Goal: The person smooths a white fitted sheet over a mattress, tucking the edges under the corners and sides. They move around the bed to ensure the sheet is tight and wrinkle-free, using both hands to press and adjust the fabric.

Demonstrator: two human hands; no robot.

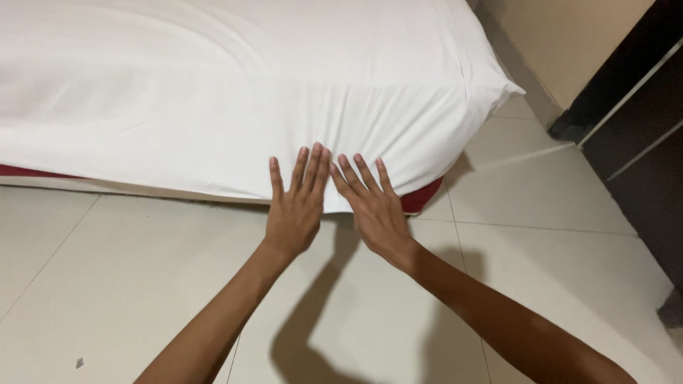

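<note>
The fingers of the left hand are stretched out flat and slightly spread, their tips pressed on the hanging side of a white sheet; they grip nothing. Just beside them, toward 3 o'clock, the fingers of the right hand lie the same way, open and flat, tips on the cloth and fanned toward 11 o'clock. The two hands sit side by side, nearly touching at the inner fingers, palms down over the lower hem of the sheet. The sheet covers a mattress that fills the view from 9 to 1 o'clock; its red edge peeks out below the hem at 3 o'clock from the right hand and again at the far left. Fine creases run across the cloth above the fingertips. Both bare forearms reach in from 6 and 5 o'clock over a pale tiled floor, casting dark shadows between them. At 2 o'clock stand a beige wall and a dark panel.
</note>
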